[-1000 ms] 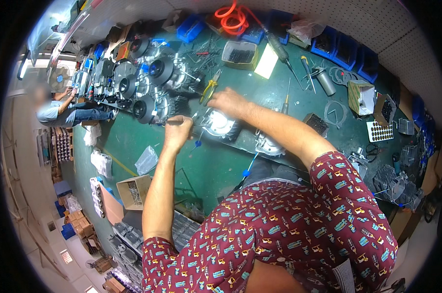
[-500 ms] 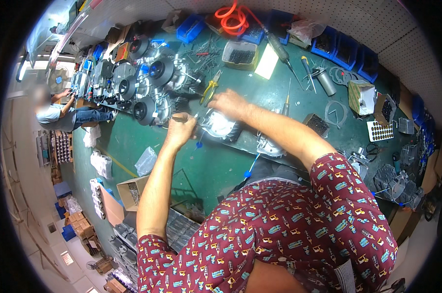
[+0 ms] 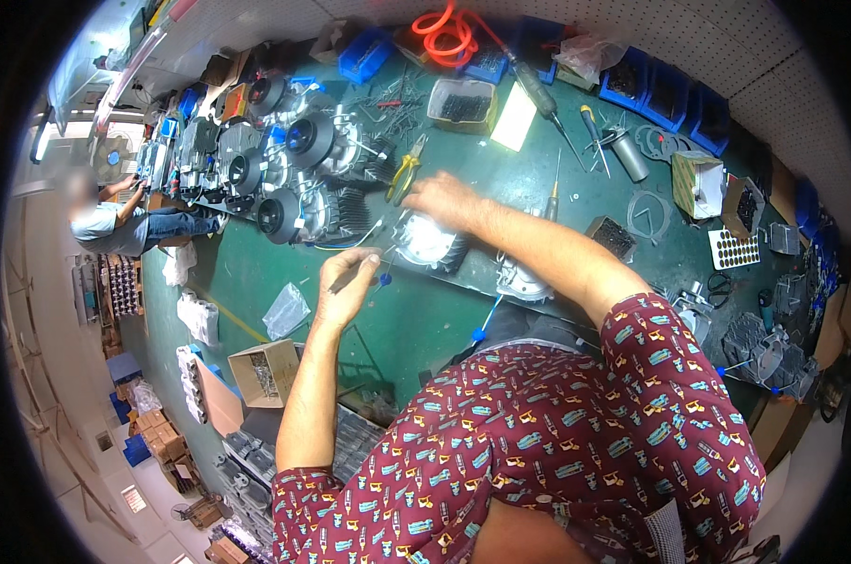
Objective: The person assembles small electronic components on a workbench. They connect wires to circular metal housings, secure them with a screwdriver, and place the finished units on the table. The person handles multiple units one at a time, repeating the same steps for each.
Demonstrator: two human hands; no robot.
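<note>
Head view: the left hand (image 3: 344,285) hangs in front of the bench edge, its thumb and forefinger brought close together at the tips. I cannot tell whether they pinch anything; the gap is too small to read. Just right of those fingertips and a little nearer the body hangs a small blue connector (image 3: 385,279). A white lead (image 3: 352,245) lies beyond the left hand.

The silvery round motor housing (image 3: 425,242) sits to the right of the left hand, directly on the body side of the right hand (image 3: 441,200). The right hand's fingers curl palm down beyond the housing; their undersides are hidden, so I cannot tell whether they press together or grip something. The yellow-handled pliers (image 3: 406,172) lie just beyond and left of the right fingers; whether they touch is unclear. Well off to the right of that hand stands a slim screwdriver (image 3: 551,202).

For good handling here, the right hand would best brace the housing by its rim, away from its bright face, so it cannot slide towards the body. The left hand should take the connector by its body rather than by the wire, and keep any pull light and straight.
</note>
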